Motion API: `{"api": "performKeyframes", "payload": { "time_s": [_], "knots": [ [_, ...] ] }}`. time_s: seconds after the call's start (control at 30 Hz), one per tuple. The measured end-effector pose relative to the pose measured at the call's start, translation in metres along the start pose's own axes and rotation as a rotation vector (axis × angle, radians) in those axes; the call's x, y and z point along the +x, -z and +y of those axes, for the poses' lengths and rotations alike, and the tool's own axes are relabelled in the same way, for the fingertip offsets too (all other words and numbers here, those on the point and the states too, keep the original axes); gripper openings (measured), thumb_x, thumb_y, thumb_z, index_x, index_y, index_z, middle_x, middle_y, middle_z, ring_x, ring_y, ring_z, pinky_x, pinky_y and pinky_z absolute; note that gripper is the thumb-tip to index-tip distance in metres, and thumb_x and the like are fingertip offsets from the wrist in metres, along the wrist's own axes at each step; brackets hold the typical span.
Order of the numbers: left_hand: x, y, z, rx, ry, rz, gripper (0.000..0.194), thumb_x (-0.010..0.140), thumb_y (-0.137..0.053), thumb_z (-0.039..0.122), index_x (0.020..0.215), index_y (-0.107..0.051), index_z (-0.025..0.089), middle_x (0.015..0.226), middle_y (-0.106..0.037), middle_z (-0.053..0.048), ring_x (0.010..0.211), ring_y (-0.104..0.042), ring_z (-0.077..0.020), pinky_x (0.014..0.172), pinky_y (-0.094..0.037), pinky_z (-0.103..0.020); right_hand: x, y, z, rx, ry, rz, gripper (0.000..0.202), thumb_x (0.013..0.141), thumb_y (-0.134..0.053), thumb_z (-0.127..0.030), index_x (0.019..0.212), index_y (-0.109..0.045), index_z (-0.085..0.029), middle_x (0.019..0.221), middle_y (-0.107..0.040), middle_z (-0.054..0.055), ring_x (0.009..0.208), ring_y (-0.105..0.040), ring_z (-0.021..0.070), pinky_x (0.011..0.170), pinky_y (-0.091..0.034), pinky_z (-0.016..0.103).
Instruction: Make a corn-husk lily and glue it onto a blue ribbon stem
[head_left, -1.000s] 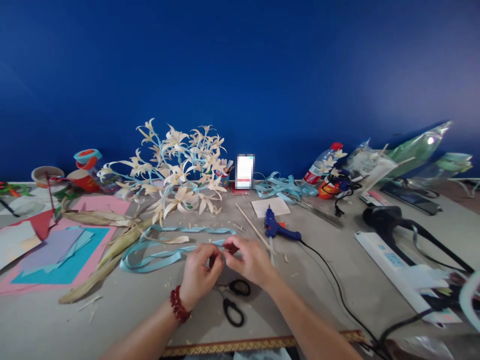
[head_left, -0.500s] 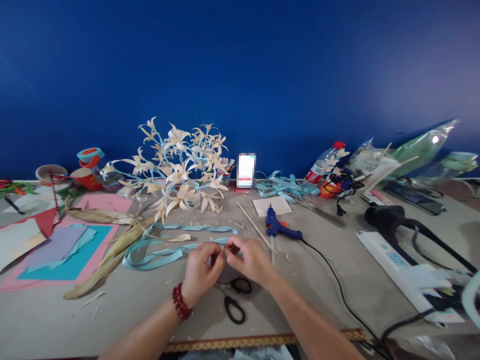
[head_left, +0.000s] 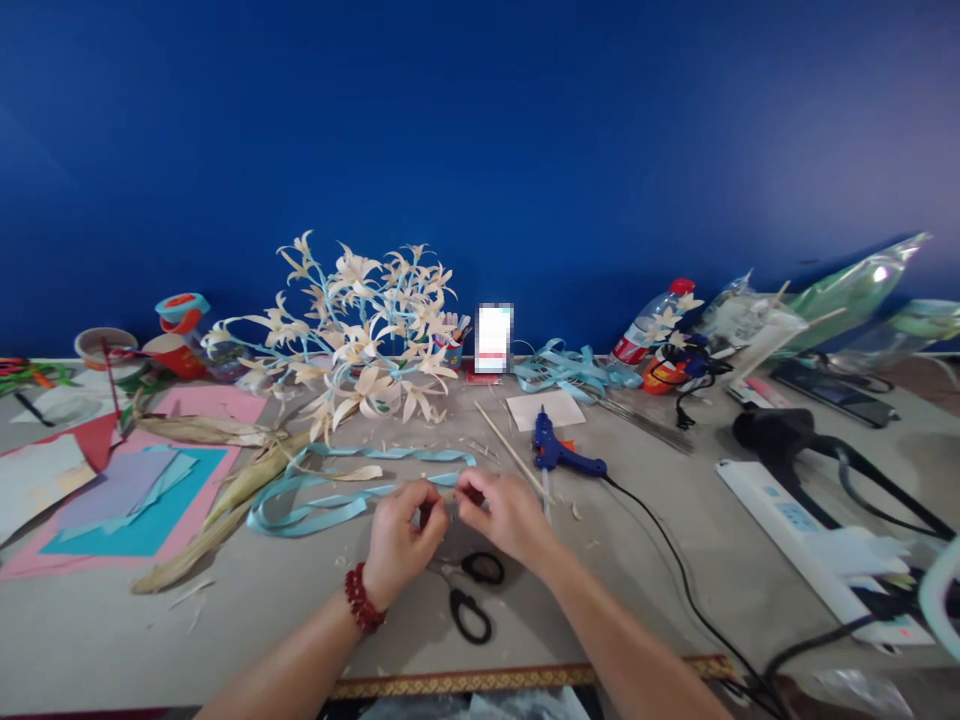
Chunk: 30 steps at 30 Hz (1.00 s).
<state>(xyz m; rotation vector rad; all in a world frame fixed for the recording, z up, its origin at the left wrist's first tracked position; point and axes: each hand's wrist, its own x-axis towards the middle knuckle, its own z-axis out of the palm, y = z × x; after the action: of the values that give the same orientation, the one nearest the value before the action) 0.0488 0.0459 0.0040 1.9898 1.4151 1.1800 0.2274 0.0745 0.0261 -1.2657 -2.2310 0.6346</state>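
Observation:
My left hand (head_left: 405, 530), with a dark red bead bracelet at its wrist, is closed in a pinch over the table. Close to its right, my right hand (head_left: 504, 515) pinches too, thumb against fingers. Something small and pale may be between the fingertips, too hidden to name. A light blue ribbon (head_left: 315, 518) loops over the table from the left and passes just behind both hands. Black-handled scissors (head_left: 472, 612) lie below the hands, blades partly hidden under the left one. A blue glue gun (head_left: 559, 455) rests to the right of my right hand.
Husk flowers (head_left: 367, 330) on blue stems stand at the back. Dried corn husks (head_left: 232, 510) and coloured paper (head_left: 120, 500) lie left. A wooden stick (head_left: 504, 440) is beyond the hands; a power strip (head_left: 795, 540), cable and bottle (head_left: 649, 325) are at right.
The fingertips of my two hands have parted slightly, with a small gap between them now. The view has shifted a little; the things on the table stay put.

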Motion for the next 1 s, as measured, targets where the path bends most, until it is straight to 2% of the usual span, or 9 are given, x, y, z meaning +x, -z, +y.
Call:
{"api": "performKeyframes", "payload": {
  "time_s": [0.13,0.2,0.33,0.4,0.6,0.7,0.8,0.9,1.0],
  "knots": [
    [0.001,0.001,-0.001,-0.024,0.025,0.027,0.019,0.082,-0.051,0.013,0.065,-0.048,0.02,0.06,-0.05,0.003,0.057,-0.048,-0.0135,0.058,-0.036,-0.024,-0.001,0.011,0.01,0.005,-0.038,0.131,0.009,0.086,-0.054,-0.02,0.079,-0.06,-0.02,0.068,-0.065,0.0,0.062,-0.061,0.0162,0.059,-0.039,0.024],
    [0.001,0.001,-0.001,-0.059,0.031,0.017,0.018,0.083,-0.051,0.013,0.066,-0.048,0.02,0.06,-0.051,0.003,0.058,-0.048,-0.0135,0.058,-0.037,-0.024,-0.002,0.015,0.01,0.065,0.001,0.148,0.01,0.087,-0.051,-0.02,0.087,-0.061,-0.02,0.076,-0.068,0.002,0.069,-0.063,0.0166,0.064,-0.042,0.025],
    [0.002,0.001,0.0,-0.162,0.053,0.006,0.017,0.081,-0.051,0.013,0.066,-0.051,0.019,0.061,-0.052,0.003,0.059,-0.048,-0.0138,0.06,-0.037,-0.025,-0.002,0.012,0.003,0.162,0.207,0.016,0.038,0.083,-0.053,-0.014,0.119,-0.056,-0.022,0.115,-0.065,0.007,0.083,-0.066,0.017,0.082,-0.047,0.03],
    [0.003,0.001,0.001,-0.267,0.114,-0.006,0.016,0.079,-0.053,0.013,0.064,-0.053,0.019,0.061,-0.053,0.002,0.06,-0.048,-0.0138,0.061,-0.037,-0.025,-0.002,0.009,0.0,0.178,0.253,-0.029,0.044,0.081,-0.055,-0.013,0.124,-0.055,-0.022,0.123,-0.061,0.009,0.084,-0.065,0.0175,0.085,-0.048,0.033],
    [0.003,-0.002,-0.004,-0.523,0.296,-0.11,0.016,0.077,-0.056,0.018,0.062,-0.053,0.018,0.057,-0.05,0.003,0.054,-0.045,-0.0116,0.054,-0.035,-0.022,0.0,0.004,0.006,0.281,0.293,-0.034,0.021,0.086,-0.055,-0.012,0.102,-0.064,-0.021,0.102,-0.067,0.006,0.093,-0.062,0.0196,0.082,-0.048,0.031],
    [0.004,-0.003,-0.006,-0.621,0.367,-0.198,0.017,0.079,-0.054,0.023,0.064,-0.054,0.018,0.053,-0.051,0.003,0.046,-0.045,-0.011,0.047,-0.036,-0.022,0.001,0.005,0.008,0.399,0.224,-0.036,0.01,0.088,-0.058,-0.017,0.092,-0.066,-0.021,0.092,-0.068,0.004,0.087,-0.063,0.0182,0.079,-0.048,0.03],
    [0.006,-0.003,-0.006,-0.699,0.408,-0.253,0.022,0.083,-0.052,0.029,0.065,-0.054,0.018,0.055,-0.052,0.002,0.045,-0.046,-0.0116,0.045,-0.038,-0.023,0.001,0.005,0.008,0.588,0.061,-0.064,0.006,0.088,-0.062,-0.023,0.088,-0.067,-0.019,0.085,-0.068,0.002,0.079,-0.063,0.0164,0.073,-0.048,0.028],
    [0.007,0.0,-0.003,-0.72,0.354,-0.189,0.017,0.086,-0.054,0.03,0.079,-0.062,0.017,0.07,-0.059,-0.002,0.062,-0.054,-0.0141,0.058,-0.044,-0.025,0.002,0.002,0.008,0.863,-0.131,-0.091,0.014,0.086,-0.066,-0.032,0.085,-0.064,-0.018,0.076,-0.066,0.0,0.066,-0.062,0.0132,0.065,-0.049,0.026],
    [0.007,0.002,-0.001,-0.63,0.224,-0.135,0.014,0.085,-0.061,0.03,0.089,-0.065,0.017,0.082,-0.062,-0.004,0.075,-0.054,-0.016,0.068,-0.044,-0.026,0.003,-0.004,0.01,1.047,-0.215,-0.111,0.023,0.081,-0.071,-0.038,0.084,-0.062,-0.017,0.071,-0.066,-0.001,0.058,-0.06,0.011,0.06,-0.05,0.024]
  ]
}}
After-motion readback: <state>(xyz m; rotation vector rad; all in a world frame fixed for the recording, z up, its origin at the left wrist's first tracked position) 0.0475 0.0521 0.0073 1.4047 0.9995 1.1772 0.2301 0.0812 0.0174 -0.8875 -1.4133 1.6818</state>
